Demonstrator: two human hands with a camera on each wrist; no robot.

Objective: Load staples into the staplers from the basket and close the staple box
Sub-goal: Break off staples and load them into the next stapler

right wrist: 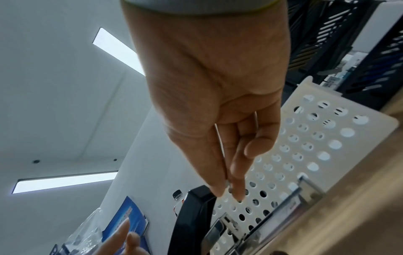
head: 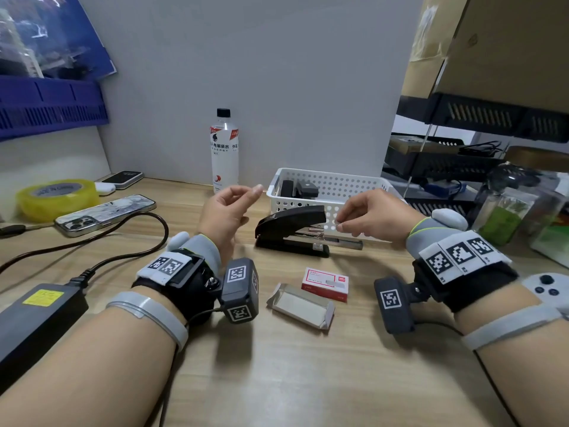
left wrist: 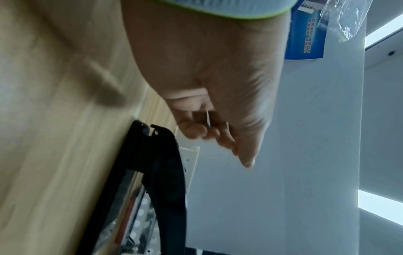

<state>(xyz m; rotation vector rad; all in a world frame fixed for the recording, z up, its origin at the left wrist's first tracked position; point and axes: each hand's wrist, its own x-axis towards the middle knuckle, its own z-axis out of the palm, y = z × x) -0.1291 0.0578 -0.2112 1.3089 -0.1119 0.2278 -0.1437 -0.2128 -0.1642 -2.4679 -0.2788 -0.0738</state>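
Observation:
A black stapler lies on the wooden desk with its lid raised and its metal magazine slid out to the right. My right hand hovers just above that magazine; in the right wrist view thumb and forefinger pinch something small and silvery, seemingly a staple strip. My left hand floats left of the stapler with loosely curled fingers and holds nothing. The red-and-white staple box sleeve and its pulled-out inner tray lie nearer to me. Behind, a white perforated basket holds more black staplers.
A water bottle stands behind the left hand. A phone, a yellow tape roll, and a power adapter with its cable fill the left. A jar, black trays and a game controller crowd the right.

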